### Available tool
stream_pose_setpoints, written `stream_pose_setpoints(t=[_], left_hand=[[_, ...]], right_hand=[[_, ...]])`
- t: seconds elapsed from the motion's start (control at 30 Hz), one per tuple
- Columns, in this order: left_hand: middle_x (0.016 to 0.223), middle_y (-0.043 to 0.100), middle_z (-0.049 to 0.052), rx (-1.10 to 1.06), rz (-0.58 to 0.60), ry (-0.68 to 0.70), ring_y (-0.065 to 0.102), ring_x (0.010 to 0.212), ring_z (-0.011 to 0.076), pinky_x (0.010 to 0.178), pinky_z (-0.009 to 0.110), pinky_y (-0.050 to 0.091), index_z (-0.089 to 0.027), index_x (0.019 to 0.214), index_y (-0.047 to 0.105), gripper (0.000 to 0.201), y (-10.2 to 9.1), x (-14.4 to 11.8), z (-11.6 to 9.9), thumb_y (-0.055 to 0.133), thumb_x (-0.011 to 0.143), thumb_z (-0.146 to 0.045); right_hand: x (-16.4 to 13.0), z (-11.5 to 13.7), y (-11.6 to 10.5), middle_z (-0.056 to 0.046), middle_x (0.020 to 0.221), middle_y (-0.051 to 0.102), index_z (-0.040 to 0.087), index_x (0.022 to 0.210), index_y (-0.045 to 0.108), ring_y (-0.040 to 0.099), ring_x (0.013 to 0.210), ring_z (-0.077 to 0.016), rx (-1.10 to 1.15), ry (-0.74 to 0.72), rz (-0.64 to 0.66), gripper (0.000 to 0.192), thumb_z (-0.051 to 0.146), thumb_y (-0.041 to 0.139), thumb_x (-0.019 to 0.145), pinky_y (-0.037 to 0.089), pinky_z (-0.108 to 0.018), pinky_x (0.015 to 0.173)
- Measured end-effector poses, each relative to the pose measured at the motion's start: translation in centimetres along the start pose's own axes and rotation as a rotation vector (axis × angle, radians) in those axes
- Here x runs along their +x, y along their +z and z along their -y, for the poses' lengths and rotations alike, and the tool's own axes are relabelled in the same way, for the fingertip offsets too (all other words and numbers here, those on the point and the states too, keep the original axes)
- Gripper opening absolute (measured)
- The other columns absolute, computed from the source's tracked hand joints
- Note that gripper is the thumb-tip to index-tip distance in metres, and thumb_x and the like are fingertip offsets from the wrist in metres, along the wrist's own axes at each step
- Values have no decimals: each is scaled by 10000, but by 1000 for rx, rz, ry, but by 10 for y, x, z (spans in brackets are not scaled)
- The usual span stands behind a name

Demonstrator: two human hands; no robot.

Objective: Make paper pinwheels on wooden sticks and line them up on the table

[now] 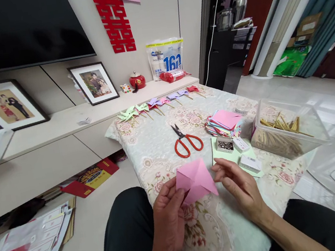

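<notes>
Centrally, pink paper (195,179) is pinched between left hand (169,218) and right hand (239,188) over the table (157,144). "160" is read on a bag (165,58) at twelve o'clock; scissors (185,141) lie just beyond.

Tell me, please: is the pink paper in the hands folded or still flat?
Folded. The pink paper shows raised creases meeting near its middle, with flaps lifted. The left hand pinches its lower edge; the right hand touches its right corner.
</notes>
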State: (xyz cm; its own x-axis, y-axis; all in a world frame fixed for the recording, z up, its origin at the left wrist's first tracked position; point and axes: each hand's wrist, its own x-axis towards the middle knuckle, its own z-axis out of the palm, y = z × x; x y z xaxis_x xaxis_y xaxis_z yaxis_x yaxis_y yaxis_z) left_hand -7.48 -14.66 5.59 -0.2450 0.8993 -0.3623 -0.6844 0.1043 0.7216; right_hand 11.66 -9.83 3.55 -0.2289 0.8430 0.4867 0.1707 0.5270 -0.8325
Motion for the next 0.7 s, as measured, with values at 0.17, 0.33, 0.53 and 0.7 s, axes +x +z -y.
stream_pose_setpoints(t=[0.17, 0.33, 0.53, 0.7], left_hand=[[852, 793, 28, -75, 40, -137, 713, 717, 132, 690, 214, 555, -177, 911, 753, 316, 4, -5, 1, 857, 613, -161], [851, 792, 42, -57, 107, -210, 710, 735, 144, 700, 229, 550, -167, 917, 760, 304, 3, -5, 6, 856, 629, -161], [931, 777, 72, 107, 325, -257, 701, 764, 179, 730, 277, 530, -166, 1035, 750, 366, 2, -3, -1, 839, 688, -240], [793, 756, 51, 317, 393, -193, 665, 678, 186, 674, 283, 507, -153, 986, 770, 351, 2, 0, 1, 839, 681, -313]], right_hand=[[-1, 1, 8, -107, 1152, 660, 240, 1525, 299, 671, 858, -197, 232, 196, 131, 644, 392, 568, 960, 544, -342, 750], [1, 6, 13, -27, 899, 678, 247, 1527, 273, 663, 775, -179, 493, 450, 114, 772, 388, 684, 889, 532, -308, 682], [2, -2, 14, 6, 830, 651, 245, 1488, 353, 620, 673, -141, 490, 495, 143, 752, 387, 727, 852, 513, -277, 625], [2, 0, 13, 11, 802, 615, 226, 1466, 403, 632, 757, -170, 345, 444, 213, 684, 411, 694, 875, 529, -316, 690]])
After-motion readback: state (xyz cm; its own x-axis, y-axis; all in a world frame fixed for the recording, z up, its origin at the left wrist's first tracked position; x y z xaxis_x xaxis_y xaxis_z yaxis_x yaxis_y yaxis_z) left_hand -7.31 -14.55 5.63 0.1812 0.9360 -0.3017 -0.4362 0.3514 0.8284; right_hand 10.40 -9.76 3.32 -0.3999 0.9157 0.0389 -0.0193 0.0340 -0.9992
